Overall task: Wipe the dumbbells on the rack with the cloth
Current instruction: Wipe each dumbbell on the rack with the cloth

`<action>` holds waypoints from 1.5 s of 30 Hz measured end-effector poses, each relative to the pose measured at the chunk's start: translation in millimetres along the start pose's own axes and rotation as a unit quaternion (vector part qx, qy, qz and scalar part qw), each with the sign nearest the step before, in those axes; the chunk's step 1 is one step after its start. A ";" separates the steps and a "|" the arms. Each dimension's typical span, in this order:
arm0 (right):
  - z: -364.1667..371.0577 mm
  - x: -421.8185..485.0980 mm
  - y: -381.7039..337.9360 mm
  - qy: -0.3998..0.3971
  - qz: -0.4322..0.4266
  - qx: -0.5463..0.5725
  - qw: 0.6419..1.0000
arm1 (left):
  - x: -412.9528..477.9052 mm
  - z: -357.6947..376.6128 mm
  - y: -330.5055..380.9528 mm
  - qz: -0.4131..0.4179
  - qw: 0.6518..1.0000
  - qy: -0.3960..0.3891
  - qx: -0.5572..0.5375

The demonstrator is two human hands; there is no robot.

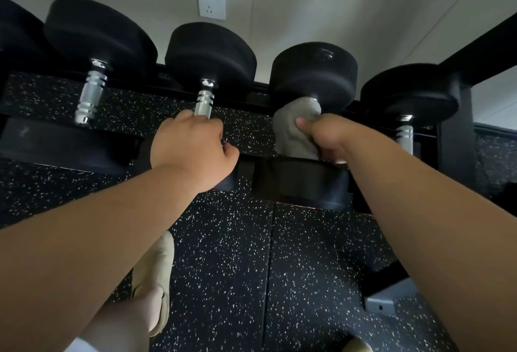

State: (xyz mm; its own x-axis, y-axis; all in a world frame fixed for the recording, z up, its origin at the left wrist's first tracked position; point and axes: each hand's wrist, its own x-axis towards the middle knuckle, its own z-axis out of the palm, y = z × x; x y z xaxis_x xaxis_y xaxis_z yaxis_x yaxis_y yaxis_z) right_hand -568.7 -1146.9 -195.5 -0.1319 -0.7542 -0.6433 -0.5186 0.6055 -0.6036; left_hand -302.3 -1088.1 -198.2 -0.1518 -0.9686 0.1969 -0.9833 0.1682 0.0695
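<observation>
Left hand (193, 146) is curled around the near part of the handle of the second dumbbell (209, 52) — fingers wrapped, chrome grip showing just above the knuckles. Right hand (326, 134) is clamped on the cloth (295, 127), a grey-beige towel bunched around the handle of the third dumbbell (313, 71), thumb pressed on top of the fabric. Hands are apart, one dumbbell each.

Left to right on the rack (472, 57): a dumbbell cut off at the frame edge, first dumbbell (98, 35) with its full chrome handle exposed, the second, the third (handle hidden by cloth), then a fourth dumbbell (411, 94) beside the black rack upright.

Wall behind has a white socket (211, 3). Below — black speckled rubber floor (223, 253) and the person's beige shoe (156, 276) under the left forearm.
</observation>
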 end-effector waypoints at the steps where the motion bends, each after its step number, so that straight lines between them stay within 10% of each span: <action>1: -3.4 -4.4 4.5 -0.015 0.021 0.015 1.000 | 0.0 -0.2 0.1 0.001 1.000 -0.001 0.002; 9: 3.7 1.9 -31.7 0.010 0.037 0.183 0.982 | 0.5 -0.3 -0.1 0.003 1.000 -0.006 0.003; 19: -1.5 -13.8 13.3 -0.036 -0.010 -0.124 0.992 | 0.4 2.3 -1.2 0.005 1.000 0.004 0.002; 23: 3.0 -19.7 -5.0 -0.097 0.018 -0.029 0.995 | 1.4 3.1 -1.1 0.015 1.000 -0.003 0.003; 28: 11.4 -17.0 -19.5 -0.001 -0.011 0.117 0.993 | 1.3 3.4 -1.8 0.018 1.000 0.001 0.004; 34: -14.9 -25.6 7.7 0.000 -0.075 -0.325 0.943 | 1.3 2.7 -1.3 0.022 1.000 0.002 0.003; 39: -42.3 -50.5 7.8 0.114 -0.100 -0.159 0.976 | 1.1 2.7 -2.0 0.032 0.999 -0.005 0.005; 45: -54.2 -61.3 -21.6 0.266 -0.198 -0.132 0.934 | 1.0 0.0 -1.4 0.027 1.000 -0.015 0.003</action>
State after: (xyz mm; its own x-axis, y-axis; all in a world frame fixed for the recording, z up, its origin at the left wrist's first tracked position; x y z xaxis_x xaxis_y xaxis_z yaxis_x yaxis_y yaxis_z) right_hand -595.3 -1127.5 -117.5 -0.2508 -0.9677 -0.0270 -0.7962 0.2220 -0.5628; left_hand -301.1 -1089.3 -198.1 -0.2065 -0.9633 0.1716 -0.9744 0.2184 0.0536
